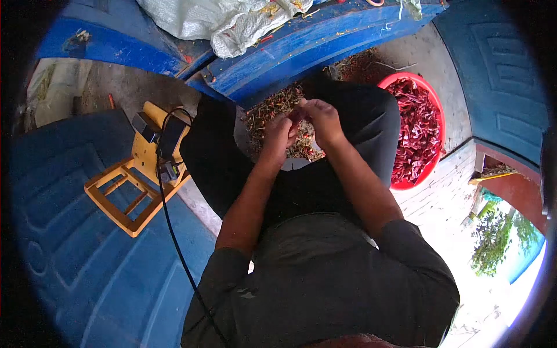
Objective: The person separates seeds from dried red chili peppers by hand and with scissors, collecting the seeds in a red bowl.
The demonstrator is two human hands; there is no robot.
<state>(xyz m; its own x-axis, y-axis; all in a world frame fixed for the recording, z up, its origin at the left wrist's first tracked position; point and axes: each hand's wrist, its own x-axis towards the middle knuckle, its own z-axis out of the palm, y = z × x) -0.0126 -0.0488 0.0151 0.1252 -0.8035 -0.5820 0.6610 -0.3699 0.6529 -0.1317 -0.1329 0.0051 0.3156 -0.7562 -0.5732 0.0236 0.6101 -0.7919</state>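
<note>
Your left hand [279,137] and right hand [325,120] pinch a dark red piece [296,115] between them, the red basin [442,124] lying off to the right, nearer your right.

A black cable [169,223] crosses a wooden frame [144,152].

far side, left, right and middle of the work spot
a sack [194,20] lies on the table [325,43] at the far side; scraps [264,119] lie on the near side of it, between the person's legs [368,124]. just right of the legs is the tub [442,130], with peppers [415,136] in it. at left is a chair [143,153] (a device [170,136] on it, a cable [173,238] running toward the near side). one door panel [98,249] is at near left, another panel [502,75] at far right.
</note>
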